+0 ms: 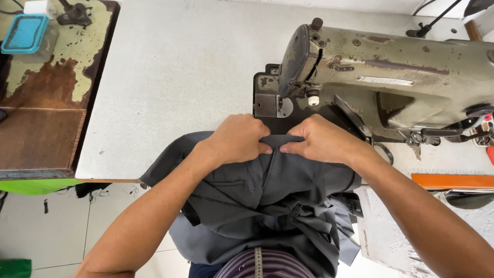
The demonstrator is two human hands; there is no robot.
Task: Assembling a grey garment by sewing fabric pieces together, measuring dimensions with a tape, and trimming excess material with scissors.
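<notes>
A person's two hands pinch a fold of a dark grey garment just in front of an old sewing machine, seen from above. The left hand is closed, fingers curled under and thumb pressed onto the cloth; the right hand is likewise clenched on the fabric, its thumb tip nearly meeting the left one at the fold. The garment is a fine-textured charcoal weave with a line of stitching across one panel, a seam running down its middle and a darker band along its edge. Its upper edge lies on the white table directly before the machine's needle area, while the rest bunches and drapes off the near edge of the table toward the person's lap. The sewing machine itself is olive green, its paint chipped and rust-streaked, and its head stands immediately behind the hands. A striped measuring tape hangs at the person's chest, below the garment. Far to the left of the machine, a worn wooden side table with peeling paint carries a small blue tray.
</notes>
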